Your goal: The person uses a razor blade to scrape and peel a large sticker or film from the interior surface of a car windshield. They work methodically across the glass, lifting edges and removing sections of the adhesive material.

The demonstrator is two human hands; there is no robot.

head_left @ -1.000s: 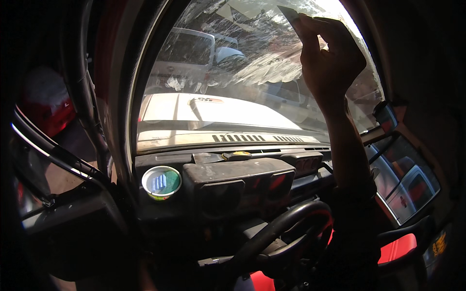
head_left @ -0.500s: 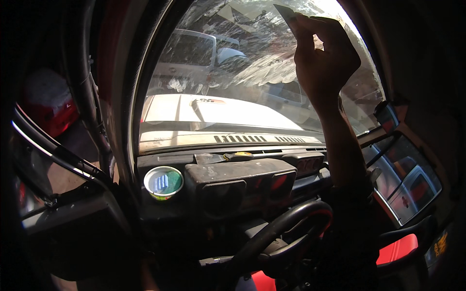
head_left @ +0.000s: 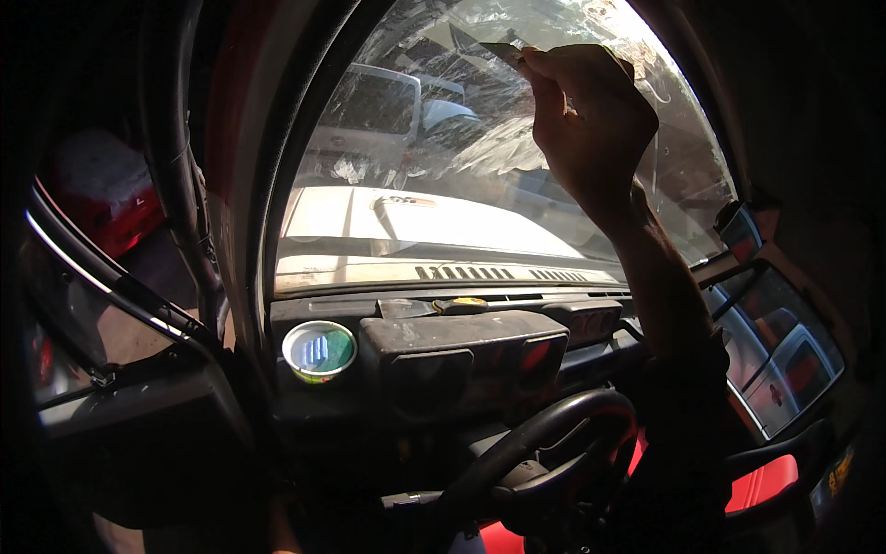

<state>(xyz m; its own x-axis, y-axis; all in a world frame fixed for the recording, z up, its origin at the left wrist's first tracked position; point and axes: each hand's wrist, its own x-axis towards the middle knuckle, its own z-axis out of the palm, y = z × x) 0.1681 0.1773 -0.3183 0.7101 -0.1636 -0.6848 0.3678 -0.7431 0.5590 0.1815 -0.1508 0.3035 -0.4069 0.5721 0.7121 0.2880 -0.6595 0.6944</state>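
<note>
My right hand (head_left: 595, 125) is raised to the windshield (head_left: 383, 166), with thumb and fingers pinched on a thin flat scraper blade (head_left: 503, 53). The blade points left, at or very near the glass; whether it touches I cannot tell. White streaks and smears cover much of the windshield. Below, a putty knife (head_left: 461, 305) with a yellow and black handle lies on the dashboard (head_left: 369, 392). Left of the instrument hood stands a small round tub (head_left: 293, 355) with something green and pale blue inside. My left hand is not visible; only a dim strip of skin shows at the lower edge.
A black steering wheel (head_left: 544, 425) sits below the dashboard, near my right arm. The dark windshield pillar (head_left: 286, 157) rises at the left, beside an open door (head_left: 120, 268). On the right is a side window (head_left: 784, 351). Beyond the glass are a white hood (head_left: 443, 222) and parked vehicles.
My right hand has moved left and slightly down across the windshield. The blade has turned from steep to nearly level. The view has shifted a little; the tub and putty knife stay in place.
</note>
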